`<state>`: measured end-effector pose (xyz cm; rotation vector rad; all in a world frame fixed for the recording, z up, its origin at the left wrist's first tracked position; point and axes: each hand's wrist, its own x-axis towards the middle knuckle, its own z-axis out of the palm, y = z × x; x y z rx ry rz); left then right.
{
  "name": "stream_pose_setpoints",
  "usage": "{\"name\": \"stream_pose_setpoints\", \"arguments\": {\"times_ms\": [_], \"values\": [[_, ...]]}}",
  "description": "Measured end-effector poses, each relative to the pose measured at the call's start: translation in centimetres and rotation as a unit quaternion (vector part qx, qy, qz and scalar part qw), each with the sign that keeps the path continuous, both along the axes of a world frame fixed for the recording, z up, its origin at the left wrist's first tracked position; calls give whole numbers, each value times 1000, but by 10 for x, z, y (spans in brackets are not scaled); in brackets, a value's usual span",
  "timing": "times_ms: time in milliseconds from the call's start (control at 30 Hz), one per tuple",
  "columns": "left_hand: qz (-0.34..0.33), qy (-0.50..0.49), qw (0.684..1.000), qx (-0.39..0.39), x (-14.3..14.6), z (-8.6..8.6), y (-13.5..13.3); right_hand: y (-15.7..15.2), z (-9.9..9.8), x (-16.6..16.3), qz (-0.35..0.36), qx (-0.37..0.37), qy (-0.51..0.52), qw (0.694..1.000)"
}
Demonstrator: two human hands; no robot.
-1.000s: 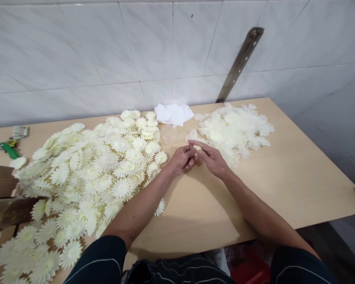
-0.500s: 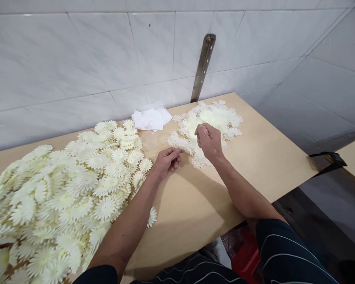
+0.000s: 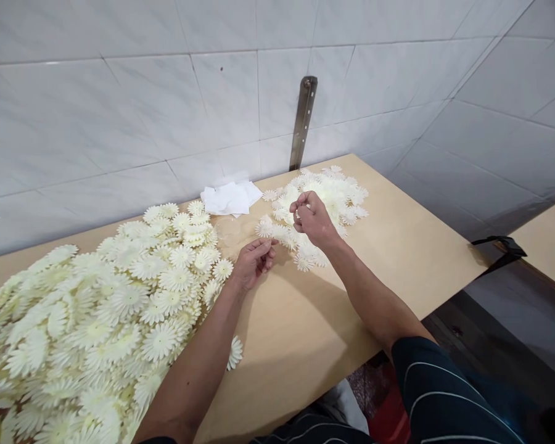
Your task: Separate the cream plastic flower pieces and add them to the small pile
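Flowers (image 3: 128,297) in a left and a right pile, both hands with curled fingers.
The left pile's flowers look light, springy and easily creased; a pinch at the yellowish middle should suit. Just right of them, the left hand (image 3: 255,262) has thumb near forefinger; the right hand (image 3: 312,217), fingers folded in, is over the right pile (image 3: 335,191). Whether either grips anything, I cannot tell. That pile's paler flowers seem flimsier, likely to cling together; lift by one edge. The surface (image 3: 300,351) is pale and smooth-looking, with paper (image 3: 231,198) far, between the piles. Beyond stand a tiled wall (image 3: 134,111) and metal strip (image 3: 303,123); far right, a black strap (image 3: 502,246).
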<state>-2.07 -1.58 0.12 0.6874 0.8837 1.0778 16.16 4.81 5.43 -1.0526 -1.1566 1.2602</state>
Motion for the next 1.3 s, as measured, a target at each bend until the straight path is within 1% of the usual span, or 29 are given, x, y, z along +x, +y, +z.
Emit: {"name": "stream_pose_setpoints", "arguments": {"times_ms": [100,167,267,433,500,567,633,733,833,900,967,1033,1100,1200,1300], "values": [[0,-9,1000,-3,-1,-2,0,1,-1,0,28,32,39,998],[-1,-13,1000,-4,-1,-3,0,2,-1,1,51,40,69,995],[-3,-18,1000,-4,-1,-3,-1,6,0,5,59,14,102,993],[-6,-21,1000,-6,0,-2,-1,13,0,14,48,-62,97,992],[-10,-22,1000,-9,0,-2,-1,14,-1,14,39,-74,87,993],[-14,-26,1000,-11,0,-2,-1,13,-2,11,43,-70,64,995],[-12,-33,999,-11,1,-3,-1,9,-1,6,65,-42,28,997],[-8,-48,999,-5,2,-5,-1,0,0,0,102,27,-58,993],[-14,-65,998,-4,3,-7,-1,-11,-2,-3,110,71,-182,974],[-9,-85,996,-5,4,-7,0,-15,-8,-5,107,99,-235,961],[-2,-105,994,-12,5,-8,2,-17,-16,-9,105,132,-260,951],[12,-121,992,-24,6,-8,3,-18,-27,-14,114,150,-282,941],[39,-129,990,-33,7,-9,5,-19,-37,-20,144,163,-308,926],[75,-124,989,-27,8,-11,5,-21,-50,-26,186,220,-324,901],[94,-124,988,-23,9,-13,6,-22,-57,-29,198,263,-328,886]]}}
